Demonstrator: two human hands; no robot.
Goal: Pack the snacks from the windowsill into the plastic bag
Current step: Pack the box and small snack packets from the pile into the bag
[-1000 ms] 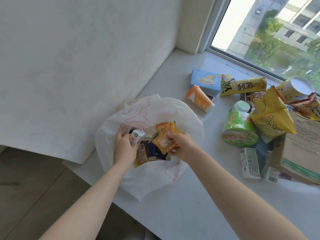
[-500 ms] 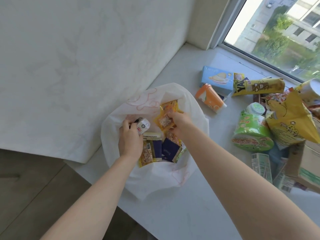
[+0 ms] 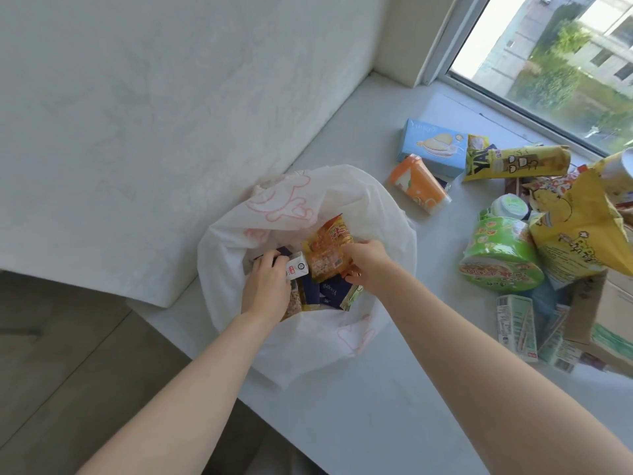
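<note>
A white plastic bag [image 3: 363, 204] with a pink drawing lies open on the windowsill [image 3: 376, 406]. Both hands are inside its mouth. My left hand [image 3: 265, 286] grips a small white carton [image 3: 297, 269]. My right hand [image 3: 368, 265] holds an orange snack packet [image 3: 329, 252], which stands tilted over dark blue packets [image 3: 330, 293] and other small packs lying in the bag. More snacks lie on the sill to the right: a blue box [image 3: 433, 147], an orange pack [image 3: 418, 188], a yellow tube pack [image 3: 513, 162], a green noodle bowl [image 3: 496, 258] and a yellow chip bag [image 3: 575, 231].
A cardboard box [image 3: 613, 310] and small drink cartons [image 3: 515, 325] sit at the right edge. A white wall [image 3: 154, 114] runs along the left of the bag. The window [image 3: 565, 56] is at the back right. The sill's front edge drops to the floor [image 3: 68, 354].
My right hand has carried the orange packet from the near rim further into the bag. My left hand with the white carton has stayed in the bag's mouth. The camera has shifted slightly.
</note>
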